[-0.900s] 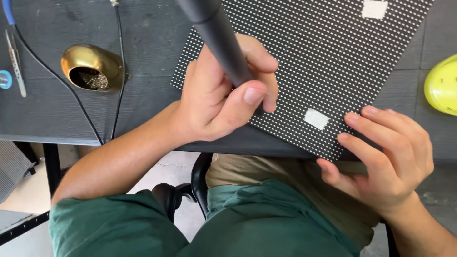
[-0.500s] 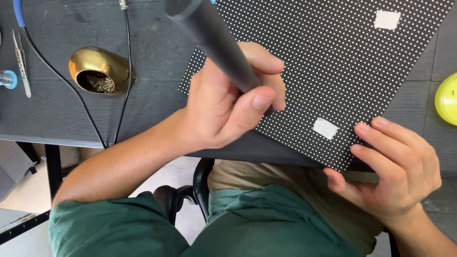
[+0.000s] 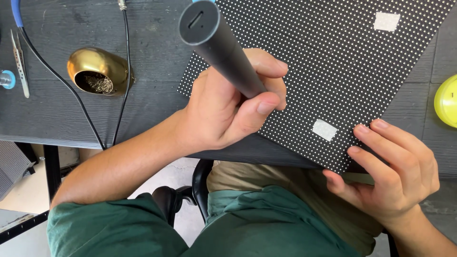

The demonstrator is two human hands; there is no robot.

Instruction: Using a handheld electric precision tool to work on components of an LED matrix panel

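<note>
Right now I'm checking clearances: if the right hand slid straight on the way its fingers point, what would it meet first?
The right hand has fingers pointing up-left on the dotted panel. First in that line is probably the small white patch, then the left hand holding the tool.

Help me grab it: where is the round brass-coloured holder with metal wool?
In the head view, the brass-coloured holder sits at the left on the dark desk, between two black cables.

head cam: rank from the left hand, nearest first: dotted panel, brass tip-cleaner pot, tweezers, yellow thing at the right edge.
From the left hand:
1. Dotted panel, under the hand.
2. Brass pot, to its left.
3. Tweezers, far left, and yellow object, far right: too close to call.
</note>
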